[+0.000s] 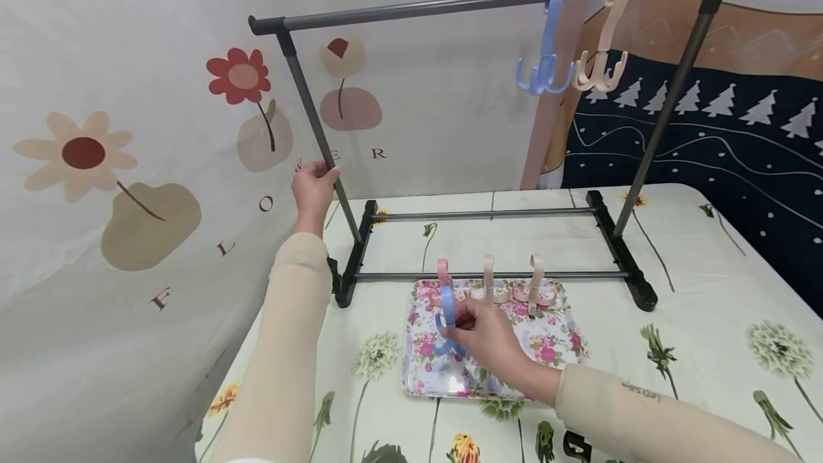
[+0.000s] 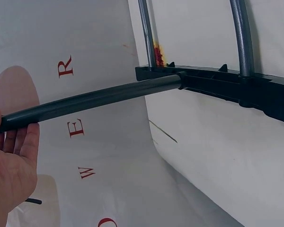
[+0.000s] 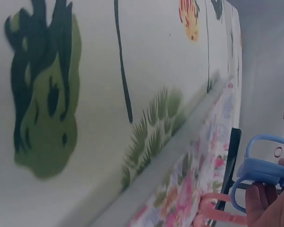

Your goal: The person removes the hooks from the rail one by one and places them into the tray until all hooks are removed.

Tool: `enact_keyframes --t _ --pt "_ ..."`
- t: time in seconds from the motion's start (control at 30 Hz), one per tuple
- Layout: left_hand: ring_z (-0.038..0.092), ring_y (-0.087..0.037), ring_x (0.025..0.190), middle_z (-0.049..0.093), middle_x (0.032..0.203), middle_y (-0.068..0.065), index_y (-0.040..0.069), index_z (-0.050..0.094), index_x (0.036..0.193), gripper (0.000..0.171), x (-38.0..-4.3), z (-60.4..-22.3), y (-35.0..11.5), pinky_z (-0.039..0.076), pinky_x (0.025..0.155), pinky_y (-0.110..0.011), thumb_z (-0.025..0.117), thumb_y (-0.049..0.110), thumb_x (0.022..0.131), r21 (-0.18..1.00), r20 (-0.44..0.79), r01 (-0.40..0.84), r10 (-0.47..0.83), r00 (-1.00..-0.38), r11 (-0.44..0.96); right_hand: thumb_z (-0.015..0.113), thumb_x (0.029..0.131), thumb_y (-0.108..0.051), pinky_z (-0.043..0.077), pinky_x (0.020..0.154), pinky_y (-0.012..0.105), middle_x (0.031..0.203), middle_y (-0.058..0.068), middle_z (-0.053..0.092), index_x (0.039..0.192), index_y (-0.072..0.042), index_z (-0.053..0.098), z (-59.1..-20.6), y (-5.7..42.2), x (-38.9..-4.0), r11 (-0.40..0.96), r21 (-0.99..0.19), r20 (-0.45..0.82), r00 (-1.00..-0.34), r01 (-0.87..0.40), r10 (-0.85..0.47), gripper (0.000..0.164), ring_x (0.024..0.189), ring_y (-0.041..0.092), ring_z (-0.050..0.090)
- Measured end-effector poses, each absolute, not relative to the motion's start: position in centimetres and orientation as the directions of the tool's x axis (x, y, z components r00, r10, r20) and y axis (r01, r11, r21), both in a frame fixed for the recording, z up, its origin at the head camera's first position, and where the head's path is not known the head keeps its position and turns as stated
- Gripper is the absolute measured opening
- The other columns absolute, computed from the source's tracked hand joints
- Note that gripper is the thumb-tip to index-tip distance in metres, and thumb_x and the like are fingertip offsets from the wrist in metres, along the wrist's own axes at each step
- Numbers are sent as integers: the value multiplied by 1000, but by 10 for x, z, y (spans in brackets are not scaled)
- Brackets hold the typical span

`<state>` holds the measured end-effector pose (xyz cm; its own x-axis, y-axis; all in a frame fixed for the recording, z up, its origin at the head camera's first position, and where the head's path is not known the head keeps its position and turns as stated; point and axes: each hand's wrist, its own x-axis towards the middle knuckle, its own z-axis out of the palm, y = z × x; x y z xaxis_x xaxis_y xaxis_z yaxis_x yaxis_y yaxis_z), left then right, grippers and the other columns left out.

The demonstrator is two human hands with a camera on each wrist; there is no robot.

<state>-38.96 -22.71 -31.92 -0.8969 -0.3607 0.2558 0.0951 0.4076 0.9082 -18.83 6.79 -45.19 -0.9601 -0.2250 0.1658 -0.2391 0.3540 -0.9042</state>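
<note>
the right hand [image 1: 486, 340] pinched one blue hook [image 1: 448, 304] above the one floral tray [image 1: 421, 377]; it was best held by the shank, upper end free, while the left hand [image 1: 313, 191] gripped the left upright [image 1: 308, 104] of the one rack [image 1: 482, 215], a firm hold being best for steadiness. at the tray's far side were one pink hook [image 1: 443, 276] and two pale hooks [image 1: 536, 284], and the top rail [image 1: 418, 9] carried one hanging blue hook [image 1: 548, 41] and one hanging beige hook [image 1: 607, 34].

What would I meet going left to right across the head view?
Beige flower print, red flower print, left hand, held blue hook, right hand, blue hook on the top bar, beige hook on the top bar.
</note>
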Motion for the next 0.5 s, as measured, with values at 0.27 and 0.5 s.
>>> enact_keyframes --t 0.27,0.5 --pt "59 -22 108 64 115 -10 4 65 120 29 -390 -319 -227 45 98 -38 65 24 98 912 253 97 -360 -898 400 80 83 -9 53 62 25 78 -5 64 86 -11 63 -462 55 -186 380 -897 137 -961 -223 -242 17 71 10 62" --pt "60 -22 107 65 114 -10 4 65 119 29 -391 -320 -228 45 98 -38 65 23 97 912 252 94 -365 -896 400 79 83 -7 52 61 25 78 -5 64 86 -10 64 -469 50 -187 387 -897 130 -965 -213 -230 16 70 10 61"
